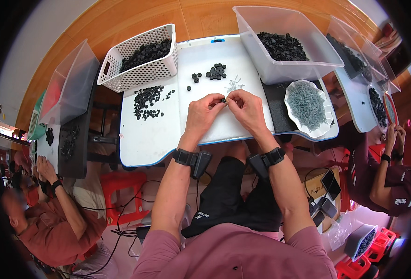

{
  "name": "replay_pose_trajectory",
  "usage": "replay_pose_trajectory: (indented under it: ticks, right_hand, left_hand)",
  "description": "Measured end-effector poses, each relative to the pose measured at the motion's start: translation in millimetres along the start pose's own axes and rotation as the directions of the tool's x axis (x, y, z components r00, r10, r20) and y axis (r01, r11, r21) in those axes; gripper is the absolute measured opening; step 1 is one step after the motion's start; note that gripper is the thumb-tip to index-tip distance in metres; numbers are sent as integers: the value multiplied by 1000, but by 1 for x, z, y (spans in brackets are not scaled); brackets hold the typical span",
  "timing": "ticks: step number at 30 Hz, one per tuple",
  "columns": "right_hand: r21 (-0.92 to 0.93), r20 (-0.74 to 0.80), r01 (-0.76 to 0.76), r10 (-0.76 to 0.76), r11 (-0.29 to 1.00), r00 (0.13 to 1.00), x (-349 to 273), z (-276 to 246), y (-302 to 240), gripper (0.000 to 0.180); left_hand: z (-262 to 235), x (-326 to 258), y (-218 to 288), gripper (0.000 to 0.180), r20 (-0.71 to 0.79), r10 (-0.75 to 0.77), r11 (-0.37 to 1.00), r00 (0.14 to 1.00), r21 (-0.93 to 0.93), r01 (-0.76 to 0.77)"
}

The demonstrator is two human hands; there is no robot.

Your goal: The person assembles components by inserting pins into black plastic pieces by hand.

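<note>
Over the middle of the white table (205, 114), my left hand (202, 114) and my right hand (247, 110) meet at the fingertips. Between them is a small round black part (223, 100), pinched by the left thumb and finger. The right fingers press together against it; whether they hold a screw as well is too small to tell. Just beyond my hands lie a loose bunch of thin grey screws (234, 84) and a group of black round parts (216, 71). Farther left spreads a pile of small black pieces (147, 101).
A white perforated basket (142, 76) of black parts stands back left; a clear bin (291, 69) of black parts, back right. A white scalloped dish (328, 109) of grey screws sits on a black mat (275, 100). Other people work at tables on both sides. A red stool (121, 179) stands below left.
</note>
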State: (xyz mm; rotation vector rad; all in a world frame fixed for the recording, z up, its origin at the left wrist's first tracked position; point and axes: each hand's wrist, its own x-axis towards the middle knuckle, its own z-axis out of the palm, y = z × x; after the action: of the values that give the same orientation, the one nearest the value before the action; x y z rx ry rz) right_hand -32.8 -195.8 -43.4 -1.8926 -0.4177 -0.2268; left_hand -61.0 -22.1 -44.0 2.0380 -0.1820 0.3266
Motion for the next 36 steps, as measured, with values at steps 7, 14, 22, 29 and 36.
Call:
replay_pose_trajectory:
  ticks: [7, 14, 22, 29, 36]
  right_hand:
    - [-156, -29, 174, -181, 972, 983, -3, 6, 6, 11]
    - [10, 61, 7, -7, 1000, 998, 3, 2, 3, 16]
    - [280, 86, -195, 178, 940, 980, 6, -3, 10, 17]
    - [194, 69, -137, 126, 971, 990, 5, 1, 12, 17]
    - [280, 44, -155, 149, 947, 988, 4, -3, 11, 16]
  left_hand:
    - [1, 0, -2, 23, 14, 31, 996, 999, 88, -32]
    - [2, 0, -6, 20, -47, 59, 996, 997, 70, -56]
    - [2, 0, 1, 22, -50, 51, 998, 997, 44, -49]
    - [3, 0, 0, 20, -23, 51, 997, 998, 57, -50]
    - [4, -1, 6, 23, -45, 25, 999, 999, 21, -24]
